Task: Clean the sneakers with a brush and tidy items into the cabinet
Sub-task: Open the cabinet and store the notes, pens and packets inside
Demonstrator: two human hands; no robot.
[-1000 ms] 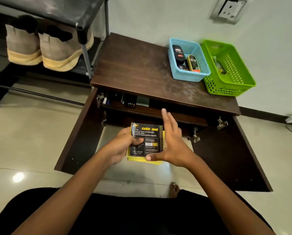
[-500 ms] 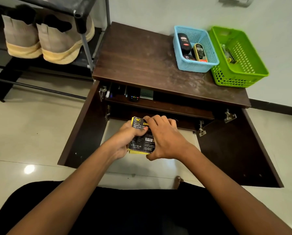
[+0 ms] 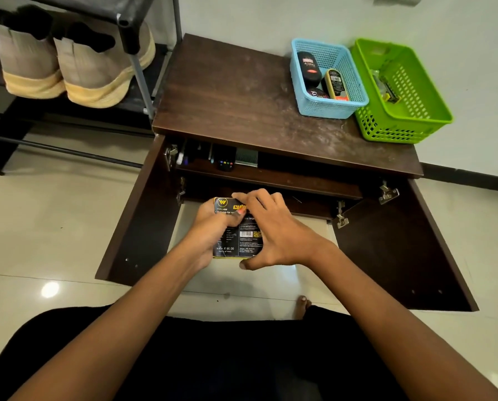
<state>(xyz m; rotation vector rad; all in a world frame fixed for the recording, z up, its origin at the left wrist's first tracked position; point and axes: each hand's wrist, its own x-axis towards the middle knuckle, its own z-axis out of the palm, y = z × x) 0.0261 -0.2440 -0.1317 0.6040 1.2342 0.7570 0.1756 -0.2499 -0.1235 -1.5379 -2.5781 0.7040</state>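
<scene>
Both hands, left (image 3: 210,227) and right (image 3: 273,230), grip the black-and-yellow packet (image 3: 237,238) before the open cabinet (image 3: 270,180).

Blk shoe rack (image 3: 126,27) at L; glossy tile floor (image 3: 54,227); white wall (image 3: 270,15) behind.

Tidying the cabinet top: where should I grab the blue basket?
Probably by its left and near rim, coming from the front-left: the blue basket stands upright with an open, lipped rim, and the green basket crowds its right side.
</scene>
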